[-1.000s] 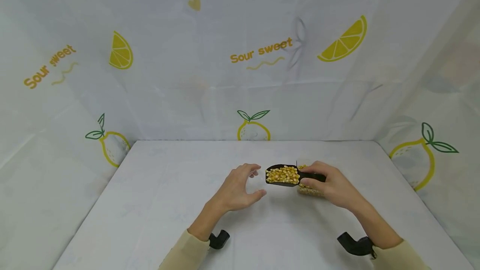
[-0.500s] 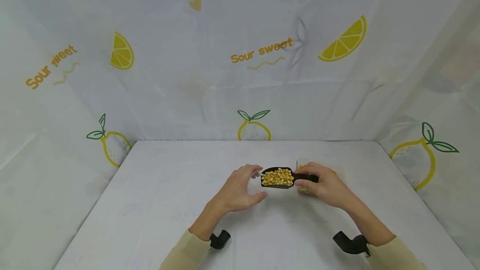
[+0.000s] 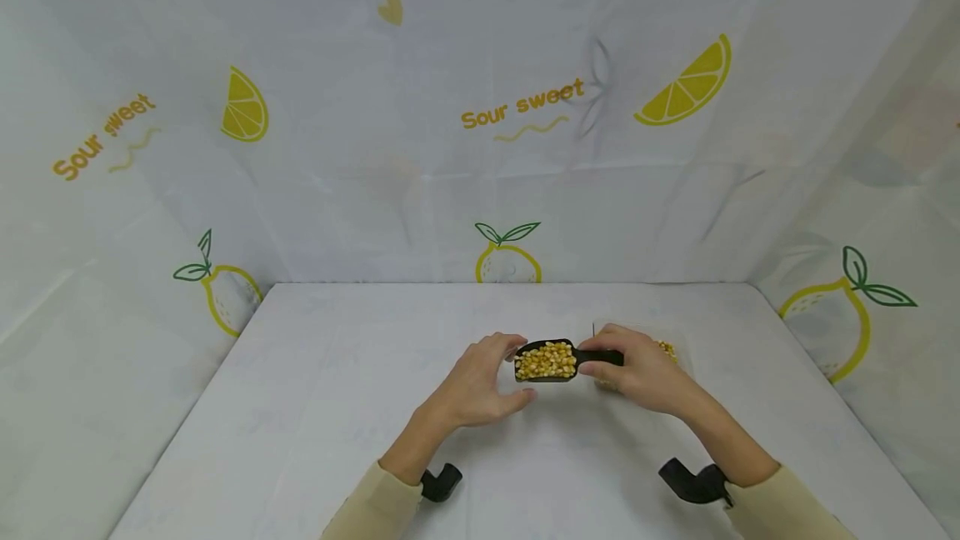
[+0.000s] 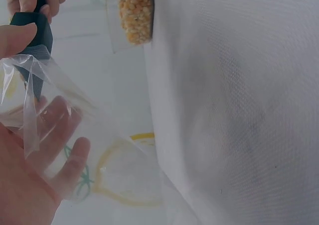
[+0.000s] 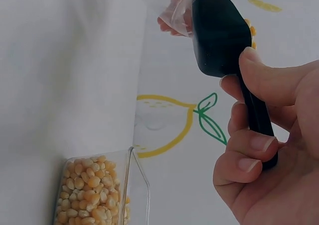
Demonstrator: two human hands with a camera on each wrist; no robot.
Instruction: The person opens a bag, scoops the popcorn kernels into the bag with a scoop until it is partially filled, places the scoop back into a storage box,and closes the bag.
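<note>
My right hand grips the handle of a black scoop heaped with yellow corn kernels. The scoop is held above the table, its front end pointing left. My left hand holds a thin clear plastic bag, thumb and fingers curved apart around its mouth. In the left wrist view the scoop's front overlaps the bag's mouth between thumb and fingers. The bag is hardly visible in the head view. Behind my right hand stands a clear plastic box with more corn in it, partly hidden in the head view.
A white cloth-covered table lies under both hands. White curtains with lemon prints enclose its back and sides. Black curved wrist mounts stick out at both sleeves.
My right hand has brought the loaded scoop left and slightly toward me, so its front now lies between the left thumb and fingers. The left hand has hardly moved.
</note>
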